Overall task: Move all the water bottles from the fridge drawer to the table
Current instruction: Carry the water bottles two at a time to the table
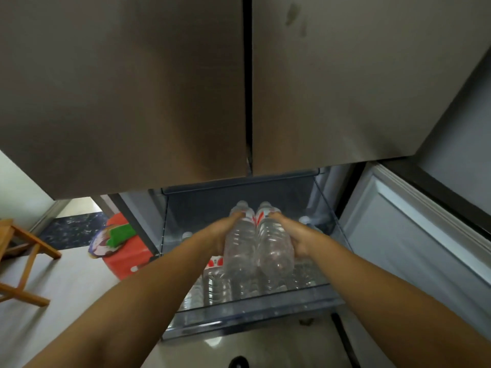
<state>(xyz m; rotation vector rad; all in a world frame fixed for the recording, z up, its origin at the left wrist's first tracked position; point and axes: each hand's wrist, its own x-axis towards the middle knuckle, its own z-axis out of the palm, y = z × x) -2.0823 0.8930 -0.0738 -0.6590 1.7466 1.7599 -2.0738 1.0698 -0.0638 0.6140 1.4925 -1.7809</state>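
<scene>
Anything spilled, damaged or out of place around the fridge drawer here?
No spill or damage shows. The left hand and right hand press two water bottles together above the open drawer. Only oddity: dark smudges on the upper right fridge door.

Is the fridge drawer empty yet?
No. The fridge drawer is pulled open and several bottles lie inside, beneath the two bottles held between both hands.

2 bottles held side by side above the open fridge drawer [249, 312].

The left hand [218, 235] holds the left bottle [239, 251], the right hand [295, 237] the right bottle [273, 248], the 2 touching. More bottles [220, 285] lie in the drawer beneath. Closed fridge doors [159, 88] stand at 12 o'clock; a wooden table [24, 251] at 9 o'clock.
</scene>
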